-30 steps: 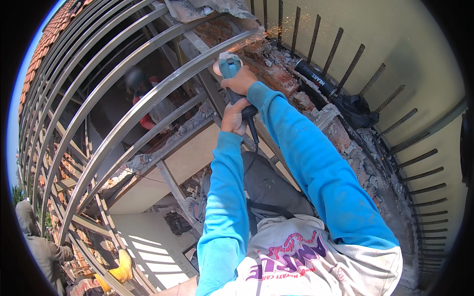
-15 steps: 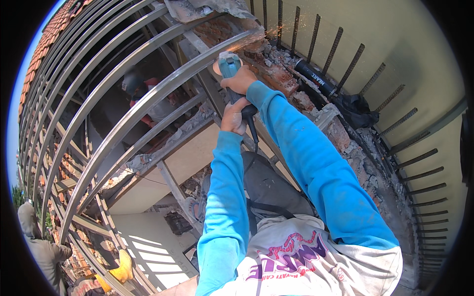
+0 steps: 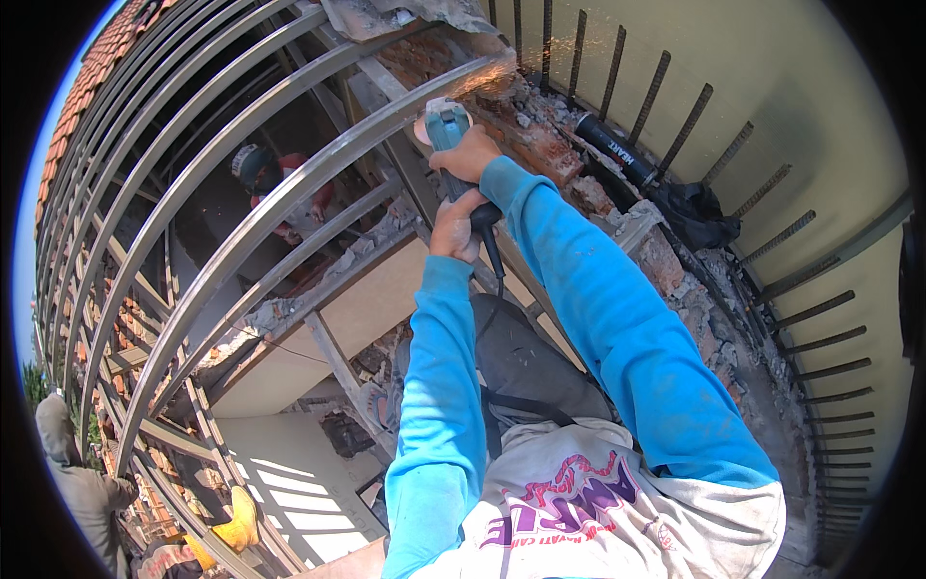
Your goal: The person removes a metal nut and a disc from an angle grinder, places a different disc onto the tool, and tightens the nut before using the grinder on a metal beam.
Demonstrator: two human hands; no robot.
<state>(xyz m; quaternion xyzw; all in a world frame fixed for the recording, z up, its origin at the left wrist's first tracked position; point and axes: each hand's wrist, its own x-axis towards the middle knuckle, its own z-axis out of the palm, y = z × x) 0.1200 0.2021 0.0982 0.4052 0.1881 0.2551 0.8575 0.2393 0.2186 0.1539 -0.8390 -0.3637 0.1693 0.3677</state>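
An angle grinder [image 3: 448, 127] with a teal head and a dark body is held out ahead of me in both hands. My right hand [image 3: 467, 156] is wrapped round the body just behind the head. Further back, near the cord end, my left hand [image 3: 456, 228] grips the same tool, and its black cord hangs below. The disc, at the left of the head, meets a long metal beam [image 3: 371, 118]. Orange sparks [image 3: 487, 75] spray from there toward the upper right. The cut itself is too small to make out.
Several parallel metal beams [image 3: 183, 193] run across the left. Beneath them a person in a helmet [image 3: 253, 166] works; another in grey [image 3: 77, 482] is at lower left. Broken brick [image 3: 550, 159] lies to the right, with upright rebar [image 3: 650, 96] along the wall and a black cylinder [image 3: 613, 150].
The sparks have grown denser near the beam. Below the beams, the helmeted person's head has shifted and shows more clearly. My hands and the grinder have barely moved.
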